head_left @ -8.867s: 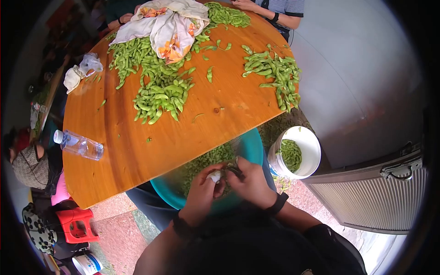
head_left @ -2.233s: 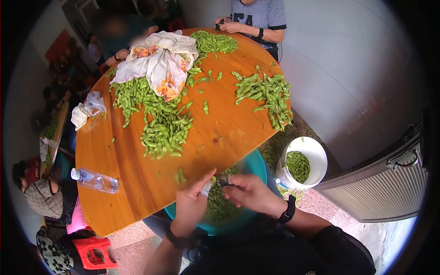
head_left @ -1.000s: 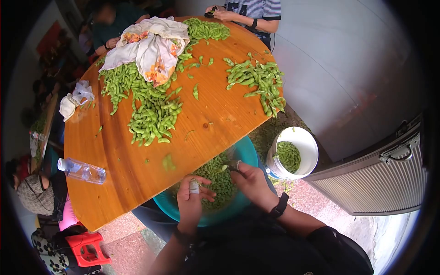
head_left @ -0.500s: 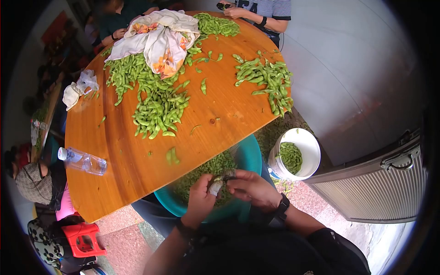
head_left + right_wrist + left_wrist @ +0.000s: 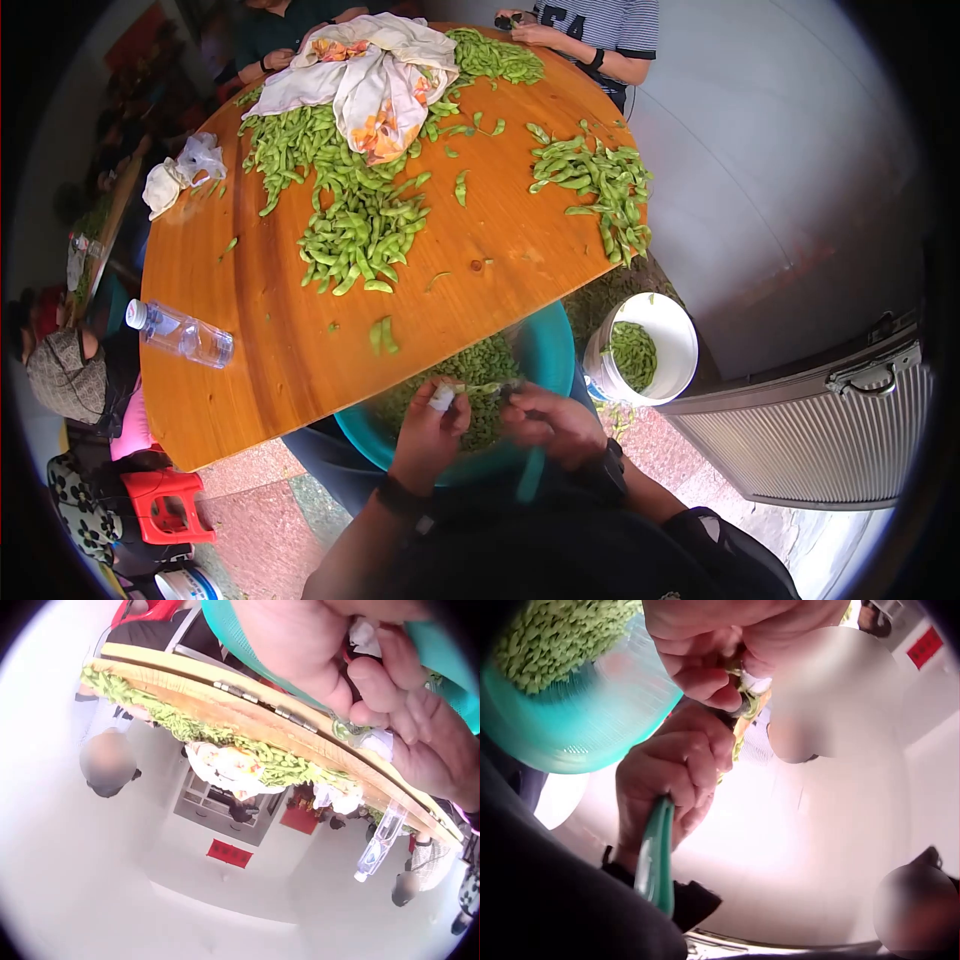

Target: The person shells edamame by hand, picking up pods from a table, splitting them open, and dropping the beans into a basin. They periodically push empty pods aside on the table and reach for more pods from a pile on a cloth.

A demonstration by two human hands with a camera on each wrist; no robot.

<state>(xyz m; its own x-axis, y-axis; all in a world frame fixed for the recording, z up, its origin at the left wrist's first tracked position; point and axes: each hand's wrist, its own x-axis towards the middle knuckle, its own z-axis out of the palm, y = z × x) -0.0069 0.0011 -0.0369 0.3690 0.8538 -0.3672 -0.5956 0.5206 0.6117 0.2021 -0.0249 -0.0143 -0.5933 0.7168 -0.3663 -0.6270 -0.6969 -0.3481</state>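
Note:
In the head view my left hand pinches a green soybean pod over the teal basin. A finger of this hand has a white wrap. My right hand is at the pod's other end. In the left wrist view, the right hand's fingers curl round a tool with a green handle; its working end is hidden. Something dark sits at the right hand's thumb side, close to the pod. Shelled green soybeans fill much of the basin.
A wooden table overhangs the basin, bearing pod heaps, a floral cloth and a water bottle. Two loose pods lie near its edge. A white bucket stands right; a red stool stands left. People sit opposite.
My hands have drawn slightly apart, with the pod showing between them. The green handle has come into sight below my right hand. Loose pods have appeared near the table's edge since the earliest frame.

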